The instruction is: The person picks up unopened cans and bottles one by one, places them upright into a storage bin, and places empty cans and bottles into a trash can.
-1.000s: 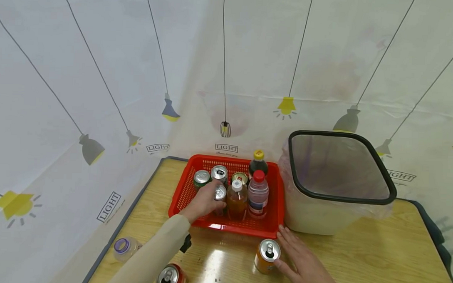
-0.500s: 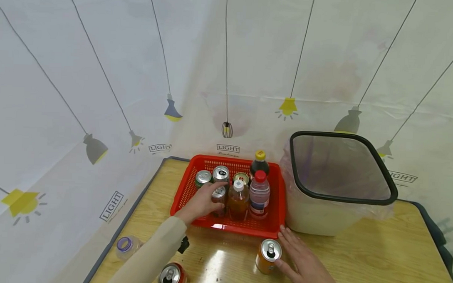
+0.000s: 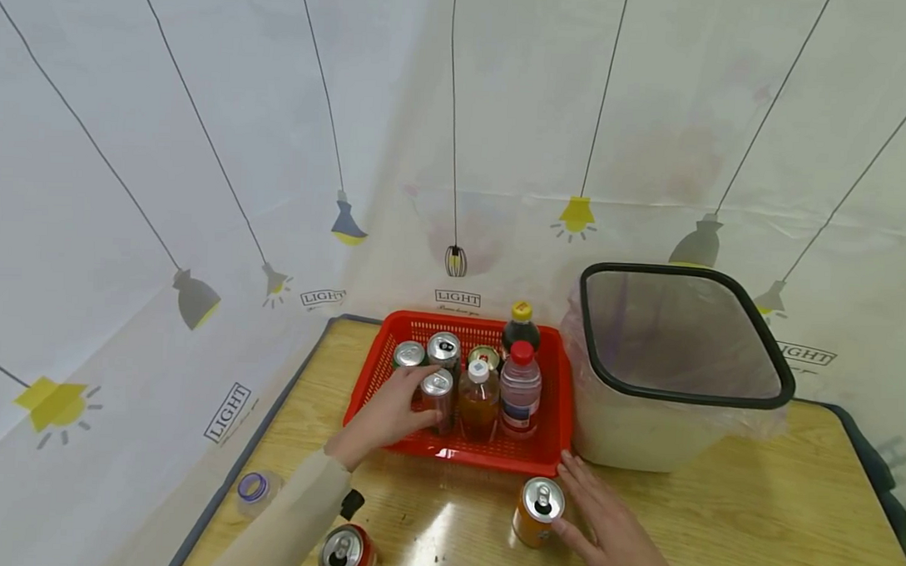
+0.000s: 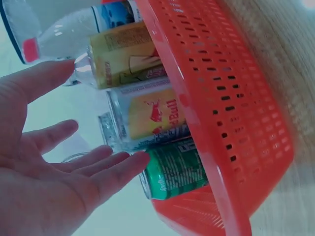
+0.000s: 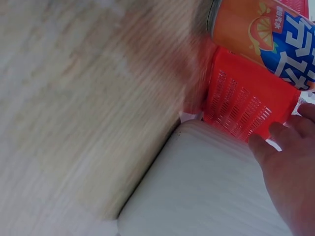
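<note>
My left hand is over the left part of a red plastic basket. Its thumb and fingers are spread around the top of a Red Bull can standing in the basket; in the left wrist view a gap shows between hand and can. Next to that can are a green Sprite can and a bottle of amber drink. My right hand lies with extended fingers beside an orange soda can on the table, thumb close to it; whether they touch I cannot tell.
A white-capped, a red-capped bottle and a yellow-capped bottle share the basket with several cans. A lined bin stands right of it. An uncapped clear bottle and a red can are at front left.
The left hand's fingers have spread and let go of the can in the basket, and the hand has drawn back slightly to the left. The right hand stays by the orange can.
</note>
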Demonstrator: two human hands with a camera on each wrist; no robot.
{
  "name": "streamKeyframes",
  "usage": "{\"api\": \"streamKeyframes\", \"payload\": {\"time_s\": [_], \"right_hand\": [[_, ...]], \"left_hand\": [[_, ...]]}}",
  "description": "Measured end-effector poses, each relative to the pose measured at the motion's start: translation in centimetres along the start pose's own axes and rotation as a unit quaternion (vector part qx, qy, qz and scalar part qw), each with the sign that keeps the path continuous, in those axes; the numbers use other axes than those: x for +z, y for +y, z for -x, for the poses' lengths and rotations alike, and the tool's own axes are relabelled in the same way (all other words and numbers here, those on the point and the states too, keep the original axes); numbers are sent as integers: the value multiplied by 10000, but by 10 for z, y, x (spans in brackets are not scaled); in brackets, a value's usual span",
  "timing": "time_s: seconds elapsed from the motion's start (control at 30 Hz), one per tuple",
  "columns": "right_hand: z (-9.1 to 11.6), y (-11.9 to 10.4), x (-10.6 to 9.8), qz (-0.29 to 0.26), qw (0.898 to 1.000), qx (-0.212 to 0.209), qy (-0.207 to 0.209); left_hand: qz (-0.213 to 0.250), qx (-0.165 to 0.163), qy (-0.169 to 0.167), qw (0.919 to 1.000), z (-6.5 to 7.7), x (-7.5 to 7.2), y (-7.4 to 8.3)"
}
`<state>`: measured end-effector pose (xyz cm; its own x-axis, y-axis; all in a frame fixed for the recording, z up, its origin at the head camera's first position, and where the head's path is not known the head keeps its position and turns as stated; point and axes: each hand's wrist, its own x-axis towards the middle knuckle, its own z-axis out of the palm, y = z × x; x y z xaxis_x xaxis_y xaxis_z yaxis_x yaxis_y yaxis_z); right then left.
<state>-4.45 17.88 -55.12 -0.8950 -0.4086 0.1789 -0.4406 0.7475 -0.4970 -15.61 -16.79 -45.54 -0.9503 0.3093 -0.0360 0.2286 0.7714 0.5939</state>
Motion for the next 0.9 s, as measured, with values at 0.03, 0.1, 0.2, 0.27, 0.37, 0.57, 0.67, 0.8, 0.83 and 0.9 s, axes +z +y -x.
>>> {"api": "streamKeyframes", "payload": {"time_s": [0.03, 0.1, 0.2, 0.27, 0.37, 0.57, 0.67, 0.8, 0.83, 0.9], "right_hand": [[1, 1, 1, -85, 10000, 14, 46], [3, 2, 2, -240, 9995, -58, 212], [8, 4, 3, -453, 9972, -233, 542], [11, 6, 3, -571, 9948, -334, 770], [16, 7, 2, -648, 9918, -374, 1032], [21, 6, 4, -726, 9899, -8, 1218], [22, 5, 8, -714, 9900, 242, 1189], [23, 2, 15, -719, 9901, 410, 1132], [23, 1, 16, -759, 9898, 450, 1121], [23, 0, 19, -791, 9892, 563, 1095]], "left_hand": [[21, 50, 62, 10000, 2, 0, 2], [45, 154, 195, 9997, 5, 0, 6], [87, 308, 431, 9986, 10, 2, 13], [79, 414, 612, 9972, 13, 4, 17], [91, 644, 932, 9935, 15, 7, 23], [249, 1379, 1389, 9803, 14, 12, 40], [407, 1764, 1416, 9732, 9, 13, 56], [553, 2248, 1155, 9660, -3, 13, 86], [528, 2321, 1057, 9655, -6, 13, 95], [378, 2447, 858, 9651, -16, 15, 112]]}}
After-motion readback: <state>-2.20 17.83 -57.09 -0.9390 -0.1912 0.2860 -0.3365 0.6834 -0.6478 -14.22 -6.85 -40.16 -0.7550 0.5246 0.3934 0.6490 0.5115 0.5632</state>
